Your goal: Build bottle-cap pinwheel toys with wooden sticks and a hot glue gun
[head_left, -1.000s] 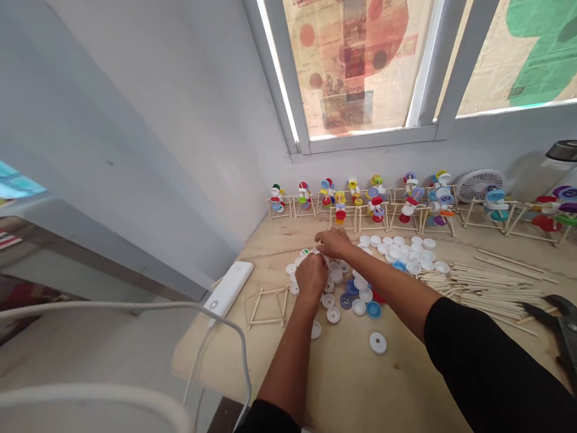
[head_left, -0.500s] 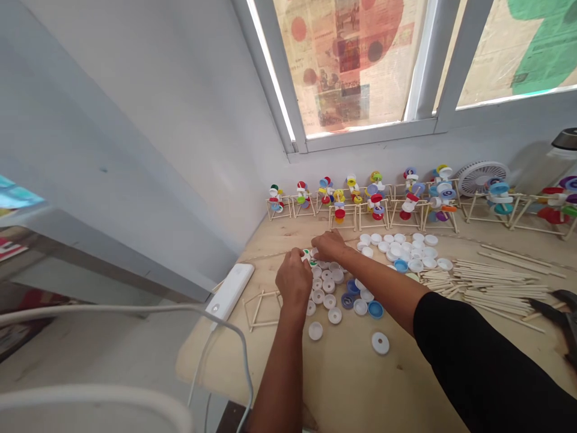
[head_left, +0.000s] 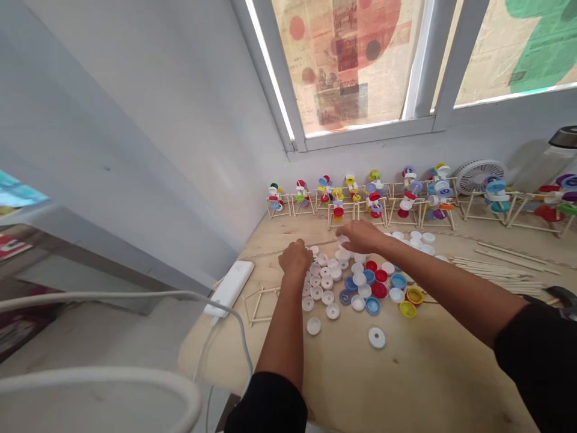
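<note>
My left hand (head_left: 295,257) is at the left edge of a cluster of white bottle caps (head_left: 327,281), its fingers curled down. Something white and green shows just beside its fingertips; what they grip is hidden. My right hand (head_left: 363,237) is over the back of the caps, with a white bottle cap (head_left: 342,239) at its fingertips. Several white caps near my left hand have a hole in the middle. Blue caps (head_left: 372,305), red caps (head_left: 379,290) and yellow caps (head_left: 408,309) lie beneath and in front of my right forearm.
Along the wall stands a row of stick frames with colourful cap wheels (head_left: 375,204). A bare stick frame (head_left: 259,305) and a white power strip (head_left: 231,288) lie on the left. Wooden sticks (head_left: 491,267), a small fan (head_left: 480,177) and a lidded bottle (head_left: 556,156) are on the right.
My right hand has moved right, away from my left hand, with a white cap at its fingertips. Red and yellow caps now show beneath the forearm. My left hand has shifted slightly.
</note>
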Demonstrator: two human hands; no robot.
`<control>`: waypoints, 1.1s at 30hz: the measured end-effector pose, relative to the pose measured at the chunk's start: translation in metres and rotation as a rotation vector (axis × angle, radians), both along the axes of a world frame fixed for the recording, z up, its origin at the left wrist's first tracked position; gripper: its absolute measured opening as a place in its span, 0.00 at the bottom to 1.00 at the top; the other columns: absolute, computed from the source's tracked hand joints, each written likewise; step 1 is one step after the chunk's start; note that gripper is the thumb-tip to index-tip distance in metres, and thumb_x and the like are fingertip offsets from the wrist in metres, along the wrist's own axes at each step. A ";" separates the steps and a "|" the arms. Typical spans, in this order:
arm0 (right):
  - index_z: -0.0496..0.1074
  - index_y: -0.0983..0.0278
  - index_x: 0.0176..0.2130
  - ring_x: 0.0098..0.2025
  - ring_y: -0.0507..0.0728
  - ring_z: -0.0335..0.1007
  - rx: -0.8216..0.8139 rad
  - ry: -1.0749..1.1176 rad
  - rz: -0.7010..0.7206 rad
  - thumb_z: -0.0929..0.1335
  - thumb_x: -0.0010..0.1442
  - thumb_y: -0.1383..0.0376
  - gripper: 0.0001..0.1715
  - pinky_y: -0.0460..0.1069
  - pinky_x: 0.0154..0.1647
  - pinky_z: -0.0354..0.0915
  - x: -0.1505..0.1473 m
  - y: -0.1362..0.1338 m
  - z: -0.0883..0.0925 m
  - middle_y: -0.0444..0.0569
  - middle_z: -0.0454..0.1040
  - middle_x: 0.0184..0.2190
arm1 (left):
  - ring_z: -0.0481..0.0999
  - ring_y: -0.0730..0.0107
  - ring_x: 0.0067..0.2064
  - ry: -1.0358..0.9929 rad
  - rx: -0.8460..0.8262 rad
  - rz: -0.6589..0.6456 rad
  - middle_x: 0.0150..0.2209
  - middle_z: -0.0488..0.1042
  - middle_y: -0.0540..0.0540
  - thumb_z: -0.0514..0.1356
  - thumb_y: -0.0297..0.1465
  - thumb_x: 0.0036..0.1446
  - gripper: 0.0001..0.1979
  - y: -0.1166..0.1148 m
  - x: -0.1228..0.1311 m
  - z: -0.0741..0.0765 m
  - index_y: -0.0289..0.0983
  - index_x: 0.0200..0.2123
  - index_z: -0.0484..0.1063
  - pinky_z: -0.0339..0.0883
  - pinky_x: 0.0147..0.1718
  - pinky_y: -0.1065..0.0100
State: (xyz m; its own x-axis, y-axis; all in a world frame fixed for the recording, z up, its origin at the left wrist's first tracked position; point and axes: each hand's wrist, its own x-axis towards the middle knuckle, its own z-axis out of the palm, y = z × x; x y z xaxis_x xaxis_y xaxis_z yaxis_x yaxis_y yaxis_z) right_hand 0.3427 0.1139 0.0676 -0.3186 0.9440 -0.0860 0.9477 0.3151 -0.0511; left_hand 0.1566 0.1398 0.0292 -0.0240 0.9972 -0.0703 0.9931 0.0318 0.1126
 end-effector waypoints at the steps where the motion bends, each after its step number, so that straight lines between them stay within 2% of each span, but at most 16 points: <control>1: 0.70 0.61 0.49 0.48 0.65 0.67 -0.005 -0.020 0.004 0.67 0.58 0.66 0.17 0.56 0.47 0.58 0.009 -0.004 0.001 0.54 0.74 0.44 | 0.73 0.57 0.49 0.002 -0.011 -0.002 0.48 0.74 0.42 0.55 0.33 0.54 0.14 0.001 0.001 -0.002 0.41 0.44 0.70 0.65 0.42 0.60; 7: 0.73 0.61 0.46 0.48 0.66 0.67 -0.037 -0.118 0.021 0.68 0.55 0.70 0.18 0.57 0.48 0.55 0.041 -0.027 -0.002 0.54 0.75 0.42 | 0.71 0.58 0.52 -0.006 -0.055 -0.001 0.49 0.73 0.42 0.55 0.31 0.55 0.13 0.008 0.003 -0.008 0.41 0.45 0.69 0.64 0.45 0.60; 10: 0.74 0.61 0.45 0.47 0.65 0.67 -0.060 -0.137 0.037 0.68 0.54 0.71 0.18 0.57 0.47 0.55 0.045 -0.031 -0.001 0.53 0.76 0.41 | 0.71 0.61 0.50 -0.022 -0.086 -0.013 0.49 0.71 0.42 0.55 0.32 0.58 0.12 0.012 0.005 -0.010 0.38 0.46 0.69 0.66 0.45 0.60; 14: 0.74 0.62 0.46 0.48 0.66 0.67 -0.063 -0.118 0.036 0.69 0.55 0.68 0.16 0.57 0.48 0.55 0.040 -0.028 0.003 0.54 0.75 0.42 | 0.71 0.64 0.48 -0.036 -0.117 -0.017 0.49 0.70 0.43 0.56 0.37 0.59 0.16 0.015 0.007 -0.011 0.35 0.48 0.67 0.67 0.45 0.56; 20: 0.71 0.59 0.49 0.50 0.61 0.67 -0.061 -0.010 0.061 0.65 0.61 0.65 0.15 0.54 0.49 0.58 0.002 -0.007 0.003 0.49 0.73 0.47 | 0.71 0.64 0.48 -0.051 -0.111 -0.014 0.49 0.70 0.43 0.56 0.36 0.59 0.15 0.017 0.008 -0.014 0.36 0.47 0.68 0.68 0.46 0.57; 23: 0.70 0.60 0.50 0.50 0.61 0.67 -0.069 0.023 0.063 0.65 0.62 0.65 0.15 0.54 0.48 0.61 -0.026 0.008 -0.004 0.50 0.72 0.48 | 0.72 0.63 0.49 -0.052 -0.095 -0.004 0.49 0.71 0.42 0.56 0.35 0.59 0.14 0.018 0.007 -0.015 0.36 0.46 0.69 0.67 0.45 0.58; 27: 0.68 0.64 0.50 0.47 0.59 0.68 -0.096 0.032 0.052 0.66 0.65 0.61 0.16 0.58 0.48 0.64 -0.059 0.027 -0.016 0.51 0.70 0.47 | 0.72 0.61 0.50 -0.045 -0.074 0.010 0.49 0.73 0.42 0.57 0.29 0.55 0.13 0.019 0.002 -0.015 0.41 0.45 0.71 0.67 0.43 0.65; 33: 0.68 0.65 0.49 0.46 0.59 0.68 -0.153 0.009 0.029 0.66 0.65 0.61 0.14 0.58 0.46 0.67 -0.080 0.045 -0.028 0.51 0.69 0.47 | 0.73 0.61 0.51 -0.031 -0.087 0.033 0.48 0.74 0.42 0.59 0.29 0.52 0.15 0.023 -0.004 -0.014 0.42 0.45 0.71 0.67 0.41 0.66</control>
